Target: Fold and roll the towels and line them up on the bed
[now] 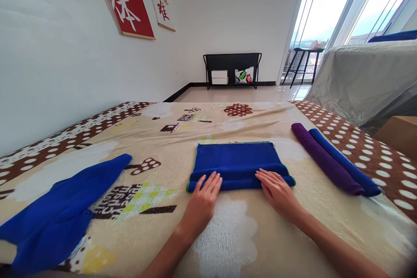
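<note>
A blue towel (236, 156) with green-stitched edges lies in front of me, its near edge turned over into a flat roll. On the left part of that roll rests my left hand (206, 195), fingers stretched out and palm down. My right hand (275, 189) lies on the right part in the same way, its fingers extended. Both hands press on the cloth without gripping it. To the right are two rolled towels side by side, one purple (325, 156) and one blue (345, 160). A loose, crumpled blue towel (65, 213) spreads out at the left.
Everything lies on a patterned fleece blanket (156, 243) with a brown dotted border. Beyond it, a black rack (233, 63) stands against the wall. At the right are a plastic-covered piece of furniture (365, 78), a cardboard box (399, 134) and a dark stool (304, 58).
</note>
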The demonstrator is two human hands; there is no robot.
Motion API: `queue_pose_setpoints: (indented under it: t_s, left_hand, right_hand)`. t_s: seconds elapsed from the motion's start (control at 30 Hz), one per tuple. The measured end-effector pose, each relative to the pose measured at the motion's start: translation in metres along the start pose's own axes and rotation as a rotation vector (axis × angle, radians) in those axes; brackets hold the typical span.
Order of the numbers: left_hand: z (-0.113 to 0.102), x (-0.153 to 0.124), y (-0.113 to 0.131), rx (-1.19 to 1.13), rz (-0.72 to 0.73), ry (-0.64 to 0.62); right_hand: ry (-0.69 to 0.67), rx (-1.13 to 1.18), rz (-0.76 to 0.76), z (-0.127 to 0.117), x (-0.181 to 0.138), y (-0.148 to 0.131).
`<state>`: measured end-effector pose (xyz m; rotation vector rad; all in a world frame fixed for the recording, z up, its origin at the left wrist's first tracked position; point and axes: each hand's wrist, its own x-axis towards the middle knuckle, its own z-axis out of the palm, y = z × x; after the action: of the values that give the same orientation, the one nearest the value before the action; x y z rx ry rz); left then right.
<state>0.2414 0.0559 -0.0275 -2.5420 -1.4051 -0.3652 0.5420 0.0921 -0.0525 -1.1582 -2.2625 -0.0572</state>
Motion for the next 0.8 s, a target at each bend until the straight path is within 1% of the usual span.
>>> queue_pose_setpoints:
  t_s: [0.07,0.1,0.13,0.17,0.23,0.37,0.43,0.5,0.53,0.6,0.67,0.7,0.73,0.8]
  left_hand:
    - [0.002,0.022,0.026,-0.076,0.098,-0.033]
    - [0.005,0.03,0.033,-0.108,0.119,-0.044]
    - [0.007,0.035,0.034,-0.129,0.115,-0.051]
    - [0.009,0.036,0.03,-0.142,0.091,-0.056]
    - [0.013,0.029,0.009,-0.146,0.01,-0.063]
    - [0.014,-0.011,-0.049,-0.097,-0.201,-0.045]
    - [0.011,-0.03,-0.066,-0.047,-0.264,-0.027]
    - [0.006,-0.043,-0.071,0.026,-0.267,0.019]
    - [0.003,-0.046,-0.071,0.064,-0.244,0.049]
    - [-0.002,-0.05,-0.067,0.111,-0.15,0.095]
    - [-0.005,-0.05,-0.062,0.109,-0.053,0.097]
    - [-0.006,-0.048,-0.06,0.097,-0.028,0.089]
    - [-0.006,-0.046,-0.058,0.082,-0.027,0.081]
    - [-0.006,-0.038,-0.057,0.053,-0.07,0.071]
  right_hand:
    - [-0.089,0.078,-0.075,0.008,0.017,-0.026]
    - [-0.126,0.093,-0.088,0.011,0.022,-0.033]
    - [-0.153,0.089,-0.083,0.013,0.025,-0.034]
    - [-0.165,0.068,-0.061,0.013,0.024,-0.03]
    - [-0.155,-0.002,0.005,0.01,0.014,-0.007]
    - [-0.122,-0.141,0.127,-0.011,-0.027,0.059]
    - [-0.132,-0.185,0.129,-0.023,-0.047,0.08]
    - [-0.111,-0.236,0.1,-0.031,-0.062,0.09]
    - [-0.083,-0.264,0.079,-0.033,-0.068,0.091]
    - [-0.016,-0.307,0.024,-0.035,-0.074,0.089]
    - [0.01,-0.31,-0.034,-0.035,-0.075,0.086]
    - [0.006,-0.297,-0.049,-0.035,-0.073,0.084]
    - [-0.004,-0.28,-0.053,-0.034,-0.07,0.083]
    - [-0.027,-0.238,-0.033,-0.032,-0.06,0.082]
